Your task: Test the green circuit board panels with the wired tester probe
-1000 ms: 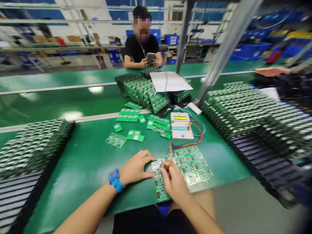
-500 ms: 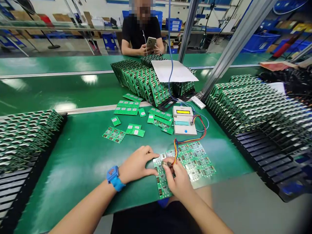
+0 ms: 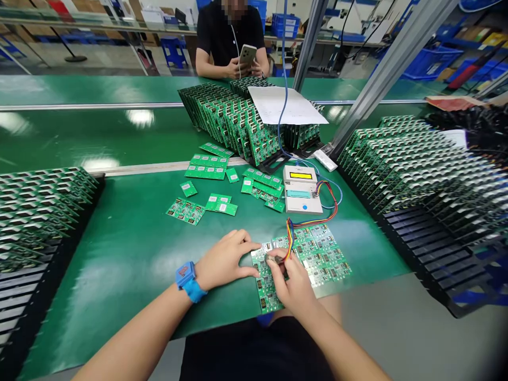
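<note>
A green circuit board panel (image 3: 326,257) lies flat at the table's near edge, with rows of chips and small digit displays. My left hand (image 3: 226,259), wearing a blue wristband, rests at the panel's left edge, thumb and index finger spread and touching it. Over the left part of the panel, my right hand (image 3: 293,283) is closed in a pinch around the cable connector (image 3: 273,259). The connector's tip is mostly hidden by the fingers. Its multicoloured wires (image 3: 291,235) run to a white programmer (image 3: 304,203) with a lit yellow screen.
Loose green boards (image 3: 206,166) lie beyond my hands. Black racks of upright boards stand at the left (image 3: 67,248), right (image 3: 413,233) and back centre (image 3: 272,166). A paper sheet (image 3: 288,106) tops the back rack. A metal post (image 3: 381,84) rises behind; a person (image 3: 230,39) sits opposite with a phone.
The view has shifted slightly, so background and racks sit a little higher in the picture. Both hands keep nearly the same places on the panel, with the connector still pinched.
</note>
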Demonstrator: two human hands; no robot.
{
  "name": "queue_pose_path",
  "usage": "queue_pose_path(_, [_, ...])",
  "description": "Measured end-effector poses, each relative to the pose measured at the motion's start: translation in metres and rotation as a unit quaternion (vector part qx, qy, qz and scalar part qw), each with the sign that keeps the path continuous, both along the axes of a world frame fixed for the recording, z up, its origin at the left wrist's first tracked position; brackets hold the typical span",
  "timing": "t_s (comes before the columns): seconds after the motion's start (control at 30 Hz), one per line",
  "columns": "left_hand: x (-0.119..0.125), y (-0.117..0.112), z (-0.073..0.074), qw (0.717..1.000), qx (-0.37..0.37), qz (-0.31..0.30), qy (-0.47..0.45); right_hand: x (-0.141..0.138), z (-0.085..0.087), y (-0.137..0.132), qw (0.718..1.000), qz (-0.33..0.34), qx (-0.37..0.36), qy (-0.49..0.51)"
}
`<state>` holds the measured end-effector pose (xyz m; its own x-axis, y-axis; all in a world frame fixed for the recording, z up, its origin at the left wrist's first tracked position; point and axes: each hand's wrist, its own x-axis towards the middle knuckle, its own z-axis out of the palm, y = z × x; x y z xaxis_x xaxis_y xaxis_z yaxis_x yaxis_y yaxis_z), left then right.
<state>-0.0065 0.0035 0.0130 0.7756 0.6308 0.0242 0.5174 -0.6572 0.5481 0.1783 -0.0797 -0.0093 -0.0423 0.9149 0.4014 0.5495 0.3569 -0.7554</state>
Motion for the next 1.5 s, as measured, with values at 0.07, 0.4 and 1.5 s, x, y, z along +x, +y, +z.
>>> queue_pose_path(0.07, [0.0, 0.0, 0.0, 1.0, 0.002, 0.001, -0.002, 0.0, 0.0, 0.0, 1.0, 0.0, -0.005, 0.0])
queue_pose_path(0.4, [0.0, -0.001, -0.001, 1.0, 0.014, -0.004, -0.004, -0.001, 0.001, 0.0, 1.0, -0.001, -0.001, 0.001])
queue_pose_path(1.5, [-0.001, 0.0, 0.0, 0.999, 0.031, -0.013, 0.0, 0.009, 0.009, -0.028, 0.993, -0.041, -0.107, 0.019])
